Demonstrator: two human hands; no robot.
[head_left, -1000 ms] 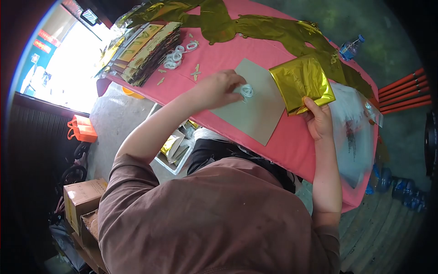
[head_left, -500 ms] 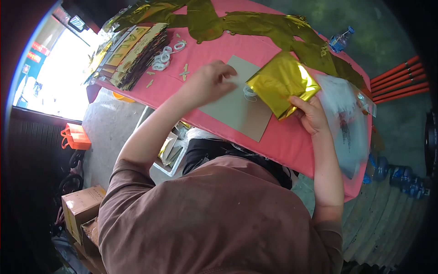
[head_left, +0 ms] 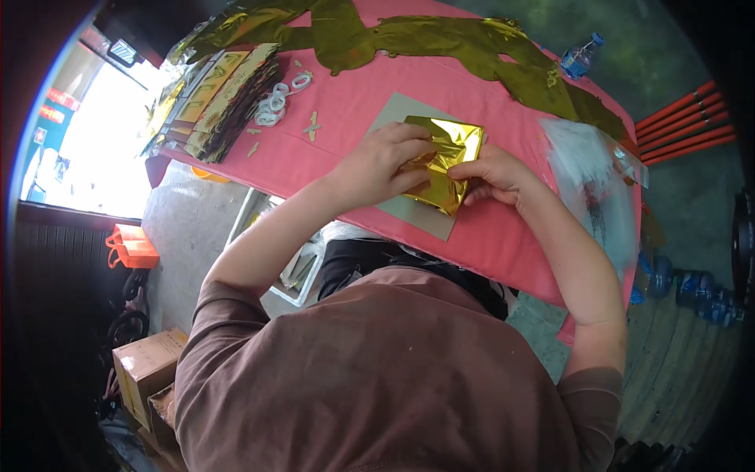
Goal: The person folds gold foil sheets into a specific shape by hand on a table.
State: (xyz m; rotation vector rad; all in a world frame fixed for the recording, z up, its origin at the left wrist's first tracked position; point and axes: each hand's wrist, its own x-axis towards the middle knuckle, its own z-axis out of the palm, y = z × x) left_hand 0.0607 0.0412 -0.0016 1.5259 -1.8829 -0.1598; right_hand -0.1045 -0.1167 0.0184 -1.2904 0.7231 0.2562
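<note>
A shiny gold foil packet [head_left: 445, 151] lies over a grey board [head_left: 429, 219] on the pink-covered table [head_left: 346, 102]. My right hand [head_left: 494, 175] pinches its right edge between thumb and fingers. From the other side my left hand [head_left: 389, 163] reaches onto the packet's left part, fingers bent and close together against the foil; whether it grips anything there is hidden. The board shows above and below the foil.
At the table's left stand stacked gold-and-dark card pieces [head_left: 228, 98], with white rings [head_left: 273, 106] and small tan pieces [head_left: 312, 126] beside them. Gold foil sheets [head_left: 440, 39] line the far edge. Clear plastic bags [head_left: 590, 173] and a bottle [head_left: 580, 57] are at right.
The foil packet has moved left and down over the board, carried by my right hand. My left hand has come right onto the foil. The white string on the board is now out of sight.
</note>
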